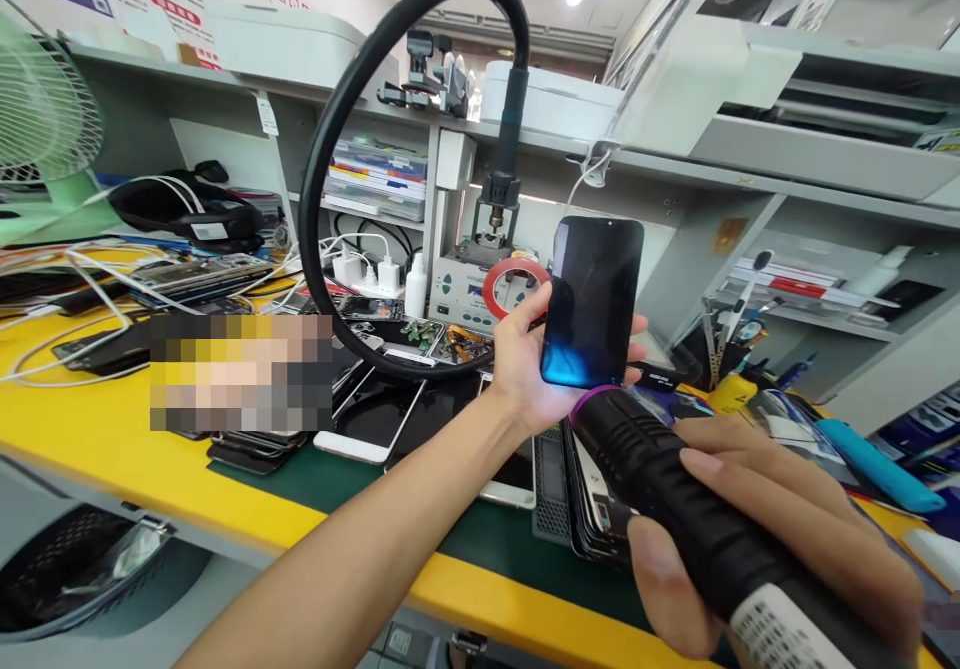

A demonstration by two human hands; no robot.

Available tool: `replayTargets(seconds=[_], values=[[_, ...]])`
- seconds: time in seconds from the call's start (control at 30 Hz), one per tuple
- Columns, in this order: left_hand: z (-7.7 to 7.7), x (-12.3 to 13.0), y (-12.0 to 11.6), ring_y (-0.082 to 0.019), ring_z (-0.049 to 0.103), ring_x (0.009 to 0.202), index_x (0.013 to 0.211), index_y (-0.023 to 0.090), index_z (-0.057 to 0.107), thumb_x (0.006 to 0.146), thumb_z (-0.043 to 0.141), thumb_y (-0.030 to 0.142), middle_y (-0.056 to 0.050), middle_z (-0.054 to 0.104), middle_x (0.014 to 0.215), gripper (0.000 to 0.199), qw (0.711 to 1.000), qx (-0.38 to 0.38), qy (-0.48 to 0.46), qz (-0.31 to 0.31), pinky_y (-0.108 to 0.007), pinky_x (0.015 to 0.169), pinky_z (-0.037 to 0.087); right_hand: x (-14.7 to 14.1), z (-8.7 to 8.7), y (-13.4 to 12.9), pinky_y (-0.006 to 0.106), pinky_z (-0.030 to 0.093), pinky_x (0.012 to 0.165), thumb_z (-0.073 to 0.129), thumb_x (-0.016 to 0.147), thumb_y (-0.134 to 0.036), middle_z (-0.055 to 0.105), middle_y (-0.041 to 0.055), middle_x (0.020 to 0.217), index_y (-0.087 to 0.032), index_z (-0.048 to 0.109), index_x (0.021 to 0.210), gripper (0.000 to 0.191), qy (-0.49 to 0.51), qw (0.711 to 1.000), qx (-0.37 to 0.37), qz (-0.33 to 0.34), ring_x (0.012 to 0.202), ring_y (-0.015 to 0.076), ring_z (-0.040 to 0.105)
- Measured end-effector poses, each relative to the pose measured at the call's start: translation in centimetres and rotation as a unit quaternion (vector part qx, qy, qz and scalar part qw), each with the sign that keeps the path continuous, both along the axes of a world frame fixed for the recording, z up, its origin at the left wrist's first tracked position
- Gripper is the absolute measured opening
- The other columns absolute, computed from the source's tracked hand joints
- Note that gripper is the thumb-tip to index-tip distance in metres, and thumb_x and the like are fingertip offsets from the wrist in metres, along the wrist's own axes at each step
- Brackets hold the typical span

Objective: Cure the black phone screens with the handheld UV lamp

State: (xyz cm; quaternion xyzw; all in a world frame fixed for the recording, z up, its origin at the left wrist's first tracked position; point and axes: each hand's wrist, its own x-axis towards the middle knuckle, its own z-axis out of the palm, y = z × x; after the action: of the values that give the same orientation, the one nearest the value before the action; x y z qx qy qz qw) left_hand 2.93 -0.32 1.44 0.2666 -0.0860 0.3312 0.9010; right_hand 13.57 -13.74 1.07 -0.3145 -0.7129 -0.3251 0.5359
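Yellow worktop (255, 509) and green mat (300, 489) run beneath shelving, with a dark phone (596, 289) raised over them near the middle of the view. It is upright, screen toward the camera, blue light glowing on its lower end. The left hand (525, 364) grasps it, thumb at one edge and fingertips showing past the other. The right hand (787, 509) has its fingers wrapped around a black flashlight (667, 489), whose purple-rimmed head is at the phone's bottom edge; whether they touch, I cannot tell. Just beyond the left thumb is a red tape roll (495, 294). Below lie more phones, including a white-edged one (356, 446). Farther back, a black hose (309, 179) loops to a boxy machine (454, 294); a green fan (45, 114) stands far left.
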Motion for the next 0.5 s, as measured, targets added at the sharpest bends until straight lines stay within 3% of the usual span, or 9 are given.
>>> replayTargets(seconds=[0.2,0.27,0.3,0.37,0.5], values=[[0.1,-0.1,-0.4,-0.032,0.071,0.091,0.116,0.001,0.070,0.093,0.044,0.056,-0.023,0.071,0.117,0.065,1.000,0.014,-0.016,-0.014,-0.043,0.080,0.056,-0.8,-0.1,-1.5,0.039,0.059,0.068,0.068,0.087,-0.044,0.065,0.0030,0.078,-0.026,0.068,0.100,0.022,0.070,0.995,0.024,-0.064,0.073,0.0193,0.066],[0.1,-0.2,-0.5,-0.032,0.070,0.091,0.116,0.002,0.070,0.093,0.043,0.057,-0.023,0.071,0.117,0.065,0.999,0.018,-0.019,-0.019,-0.042,0.080,0.056,-0.5,0.1,-2.3,0.040,0.060,0.068,0.069,0.088,-0.043,0.065,0.0036,0.080,-0.026,0.066,0.100,0.021,0.053,0.994,-0.008,-0.096,0.074,0.0199,0.066],[0.1,-0.2,-0.6,-0.032,0.070,0.091,0.116,0.002,0.070,0.093,0.043,0.057,-0.023,0.071,0.116,0.066,0.999,0.019,-0.019,-0.021,-0.042,0.080,0.056,-0.4,0.1,-2.7,0.041,0.061,0.071,0.072,0.086,-0.041,0.066,0.0037,0.083,-0.027,0.065,0.104,0.024,0.011,0.990,-0.077,-0.116,0.080,0.0216,0.068],[0.1,-0.2,-0.7,-0.032,0.070,0.091,0.116,0.002,0.071,0.093,0.043,0.057,-0.023,0.071,0.116,0.066,0.999,0.019,-0.017,-0.025,-0.042,0.081,0.055,-0.3,0.2,-3.2,0.044,0.060,0.068,0.077,0.081,-0.039,0.067,0.0040,0.083,-0.028,0.063,0.106,0.030,-0.028,0.989,-0.100,-0.109,0.083,0.0250,0.070],[0.1,-0.1,-1.0,-0.031,0.070,0.091,0.116,0.002,0.071,0.092,0.044,0.060,-0.023,0.071,0.118,0.068,0.999,0.011,-0.009,-0.034,-0.042,0.082,0.055,-1.2,-0.1,-2.9,0.052,0.058,0.072,0.074,0.084,-0.046,0.066,0.0043,0.078,-0.030,0.067,0.100,0.024,0.123,0.986,-0.015,-0.112,0.081,0.0286,0.070]])
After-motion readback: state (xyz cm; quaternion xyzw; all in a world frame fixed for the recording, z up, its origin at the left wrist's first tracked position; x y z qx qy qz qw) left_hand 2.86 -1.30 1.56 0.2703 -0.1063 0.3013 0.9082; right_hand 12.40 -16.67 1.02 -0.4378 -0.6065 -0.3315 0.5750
